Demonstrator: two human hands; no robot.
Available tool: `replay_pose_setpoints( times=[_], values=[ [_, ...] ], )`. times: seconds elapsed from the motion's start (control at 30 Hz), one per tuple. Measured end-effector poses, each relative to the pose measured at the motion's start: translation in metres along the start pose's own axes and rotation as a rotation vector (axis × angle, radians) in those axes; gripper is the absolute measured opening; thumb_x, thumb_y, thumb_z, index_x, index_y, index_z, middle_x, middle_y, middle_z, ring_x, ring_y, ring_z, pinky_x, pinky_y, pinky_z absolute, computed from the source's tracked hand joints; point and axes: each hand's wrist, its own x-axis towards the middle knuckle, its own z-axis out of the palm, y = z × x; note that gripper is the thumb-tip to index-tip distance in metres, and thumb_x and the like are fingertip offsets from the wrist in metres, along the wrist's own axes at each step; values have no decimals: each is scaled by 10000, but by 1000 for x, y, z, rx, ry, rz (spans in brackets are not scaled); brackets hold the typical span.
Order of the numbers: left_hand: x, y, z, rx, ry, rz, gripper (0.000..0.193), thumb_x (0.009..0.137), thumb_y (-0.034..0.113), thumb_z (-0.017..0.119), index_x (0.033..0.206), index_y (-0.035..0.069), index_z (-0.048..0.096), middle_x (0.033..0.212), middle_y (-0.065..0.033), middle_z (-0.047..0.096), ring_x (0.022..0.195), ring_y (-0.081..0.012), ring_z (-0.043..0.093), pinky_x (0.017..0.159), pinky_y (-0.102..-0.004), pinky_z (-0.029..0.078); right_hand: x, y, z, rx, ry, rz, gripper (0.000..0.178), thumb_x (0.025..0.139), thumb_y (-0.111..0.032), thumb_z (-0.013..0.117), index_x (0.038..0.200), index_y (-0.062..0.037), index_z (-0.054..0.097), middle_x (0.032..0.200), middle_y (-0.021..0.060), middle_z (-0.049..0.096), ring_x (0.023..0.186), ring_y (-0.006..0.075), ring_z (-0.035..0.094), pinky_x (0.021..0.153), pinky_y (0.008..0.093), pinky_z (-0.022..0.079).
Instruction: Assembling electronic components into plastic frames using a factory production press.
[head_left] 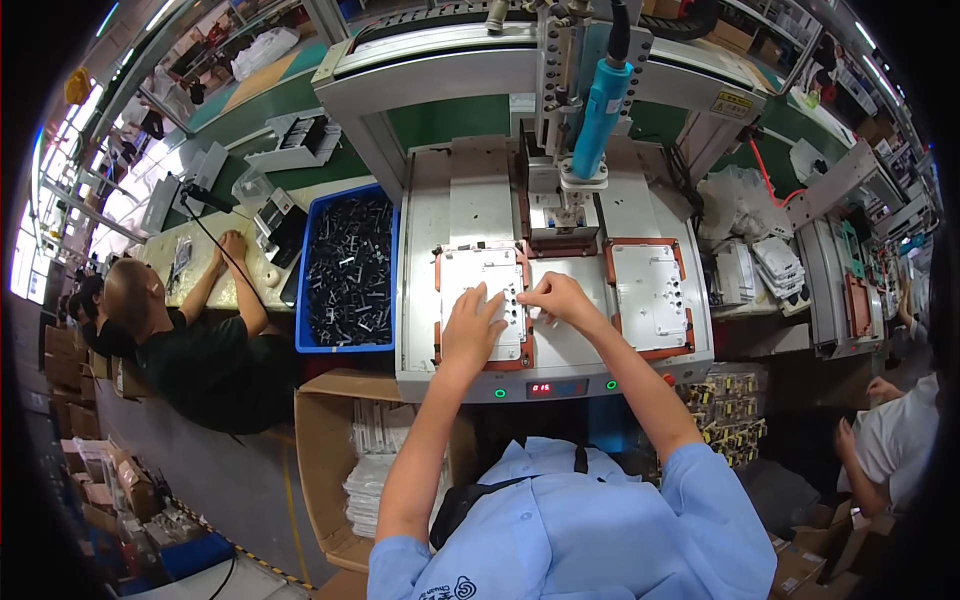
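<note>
My left hand [471, 330] lies on a white plastic panel [483, 268], its fingers spread and pressing lightly near the panel's right side. The panel sits in a red-brown fixture [528, 345] on the machine's bed. My right hand [561, 299] is at the panel's right edge with thumb and forefinger pinched together; whatever is between them is too small to make out. A row of small dark holes or parts runs along that edge. A second white panel [645, 290] rests in the matching fixture [688, 322] to the right, with neither hand on it.
Above the bed hangs a blue electric screwdriver [601, 118] on a gantry [450, 75]. A blue bin [347, 345] of small black parts stands left. Below it is a cardboard box [325, 470] of wrapped white pieces. One person [215, 360] works at left, another [895, 440] sits right.
</note>
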Motion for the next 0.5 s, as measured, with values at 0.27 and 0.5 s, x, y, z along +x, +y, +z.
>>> replay_pose_setpoints(
  times=[0.27,0.5],
  values=[
    [-2,-5,19,129,6,67,455,845,215,638,1280,158,517,1337,-148,438,1237,-352,413,1004,-423,392,-22,46,21,419,-53,8,324,914,-326,590,890,-2,594,707,29,578,556,71,518,475,216,433],
    [2,-6,9,146,28,89,461,847,219,628,1282,135,503,1353,-163,429,1261,-356,399,1033,-442,358,-105,66,62,155,300,-99,209,941,-198,542,996,-10,616,733,34,604,596,85,527,538,239,446]
  ],
)
